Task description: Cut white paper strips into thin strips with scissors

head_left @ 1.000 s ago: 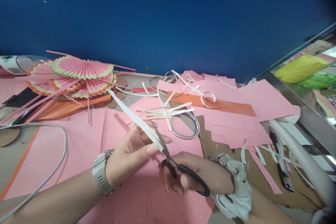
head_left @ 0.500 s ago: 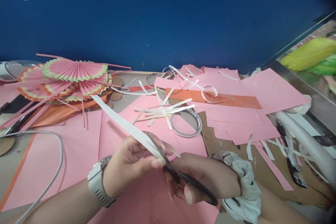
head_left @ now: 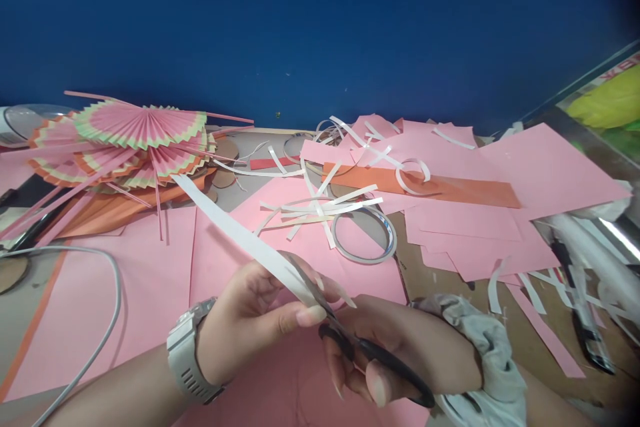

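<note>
My left hand, with a grey watch on the wrist, pinches a long white paper strip that slants up to the left. My right hand, a grey scrunchie on its wrist, is closed around black-handled scissors. The scissor blades lie along the strip's near end, right by my left thumb. Both hands hover over pink paper sheets on the table.
Folded pink paper fans pile at the back left. White paper strips and a tape ring lie in the middle. Pink sheets and an orange strip cover the right. A grey cable curves at left. Behind stands a blue wall.
Both hands have stayed together with the scissors on the strip; the blades have slid further along it. The view has shifted slightly, and the strip now tilts lower to the left.
</note>
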Motion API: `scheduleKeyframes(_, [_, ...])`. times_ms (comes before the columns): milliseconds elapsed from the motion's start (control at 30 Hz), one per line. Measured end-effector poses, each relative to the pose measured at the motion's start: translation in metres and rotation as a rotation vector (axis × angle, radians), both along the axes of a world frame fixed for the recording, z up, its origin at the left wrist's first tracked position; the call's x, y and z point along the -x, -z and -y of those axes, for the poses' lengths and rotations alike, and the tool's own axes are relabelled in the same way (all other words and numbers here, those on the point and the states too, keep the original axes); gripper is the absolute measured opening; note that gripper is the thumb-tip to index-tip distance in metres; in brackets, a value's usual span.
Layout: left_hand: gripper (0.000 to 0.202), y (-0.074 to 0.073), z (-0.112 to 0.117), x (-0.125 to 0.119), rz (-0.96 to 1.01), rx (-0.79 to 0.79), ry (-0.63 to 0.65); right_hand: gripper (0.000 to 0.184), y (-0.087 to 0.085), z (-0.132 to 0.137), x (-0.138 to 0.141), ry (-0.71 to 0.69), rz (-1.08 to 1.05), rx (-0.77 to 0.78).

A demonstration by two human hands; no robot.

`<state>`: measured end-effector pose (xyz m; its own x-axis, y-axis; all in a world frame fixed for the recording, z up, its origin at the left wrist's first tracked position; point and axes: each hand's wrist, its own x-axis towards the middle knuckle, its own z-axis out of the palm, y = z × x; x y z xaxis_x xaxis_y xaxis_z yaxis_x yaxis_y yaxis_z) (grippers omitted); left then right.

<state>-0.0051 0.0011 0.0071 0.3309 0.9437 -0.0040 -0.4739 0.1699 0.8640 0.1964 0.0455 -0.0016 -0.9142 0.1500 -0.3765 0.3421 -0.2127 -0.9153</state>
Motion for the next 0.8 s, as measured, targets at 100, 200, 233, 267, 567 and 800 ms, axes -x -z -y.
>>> scheduleKeyframes(100, [0.020,-0.0006,-0.0009,-0.0001,-0.017,-0.014,0.002,0.051,0.0014,0.0003,0.0002,0.026,-0.028,0.063])
scheduleKeyframes(200, [0.021,-0.0007,-0.0002,-0.0003,-0.009,-0.013,0.006,0.055,0.0035,0.0014,0.0008,0.025,-0.052,0.051])
scheduleKeyframes(233, [0.022,-0.0007,0.0003,-0.0004,-0.003,-0.010,0.009,0.057,0.0042,0.0017,0.0008,0.030,-0.056,0.045])
scheduleKeyframes(267, [0.022,-0.0008,0.0008,-0.0005,0.004,-0.007,0.011,0.059,0.0049,0.0021,0.0008,0.033,-0.053,0.047])
scheduleKeyframes(567, [0.019,0.0000,0.0019,-0.0006,0.042,0.015,0.025,0.065,0.0078,0.0037,-0.0024,0.057,-0.059,0.061])
scheduleKeyframes(800, [0.017,-0.0003,0.0016,-0.0006,0.024,0.035,0.017,0.057,0.0070,0.0032,-0.0013,0.090,-0.019,0.195])
